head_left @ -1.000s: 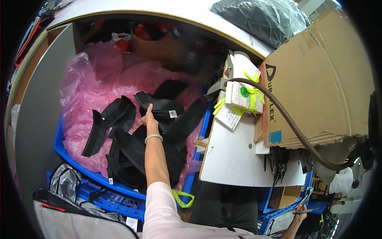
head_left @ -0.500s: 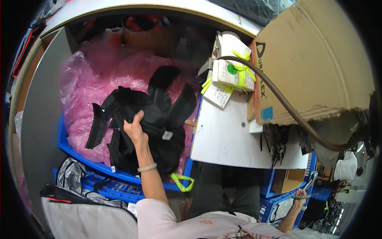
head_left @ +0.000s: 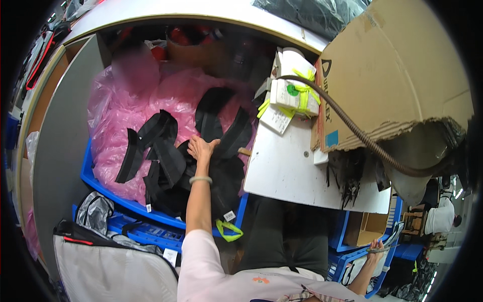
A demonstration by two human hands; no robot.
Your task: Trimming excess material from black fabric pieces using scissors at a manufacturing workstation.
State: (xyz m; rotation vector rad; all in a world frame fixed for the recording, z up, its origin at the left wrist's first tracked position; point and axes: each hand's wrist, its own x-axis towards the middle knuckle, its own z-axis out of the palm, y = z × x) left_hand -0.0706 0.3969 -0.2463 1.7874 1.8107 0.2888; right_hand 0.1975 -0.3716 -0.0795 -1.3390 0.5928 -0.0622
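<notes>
While left hand (head_left: 203, 147), fingers spread apart, lies over black fabric pieces (head_left: 169, 163) in blue crate (head_left: 128, 203), right hand (head_left: 375, 246) clamps thin tool (head_left: 386, 248) well aside; pinching one piece's edge should avoid snagging others.

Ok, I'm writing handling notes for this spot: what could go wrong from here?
The black pieces overlap around the left hand, so pulling one might drag others along. The right hand holds a slender tool with its end sticking out, which could snag something nearby.
</notes>
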